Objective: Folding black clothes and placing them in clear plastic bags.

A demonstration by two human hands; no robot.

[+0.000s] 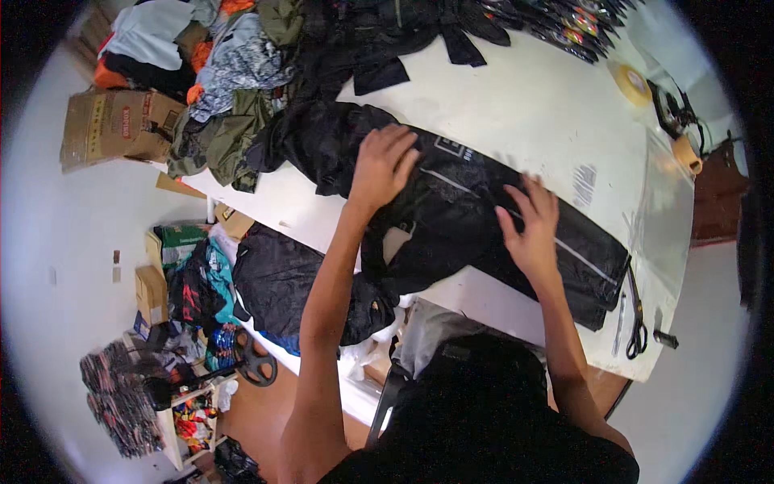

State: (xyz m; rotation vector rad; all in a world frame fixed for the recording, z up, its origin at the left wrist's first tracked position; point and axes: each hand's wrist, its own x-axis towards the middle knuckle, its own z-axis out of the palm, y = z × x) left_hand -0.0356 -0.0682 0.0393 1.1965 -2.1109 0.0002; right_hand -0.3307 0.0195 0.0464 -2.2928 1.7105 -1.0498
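Observation:
A pair of black trousers (580,242) with a thin pale stripe lies stretched across the white table, its hems toward the right. A small pale printed patch shows near its upper edge. My left hand (383,169) rests on the bunched black fabric toward the left end, with fingers apart. Over the middle of the leg, my right hand (534,230) has its fingers spread and seems to touch the cloth. Neither hand grips anything. Part of the trousers hangs over the near table edge.
Black scissors (637,319) lie by the hems. Tape rolls (631,85) sit at the far right of the table (484,97). Bagged garments (564,28) and heaped clothes (242,64) occupy its far side. A cardboard box (117,129) stands left; a black garment (278,270) lies below the table's edge.

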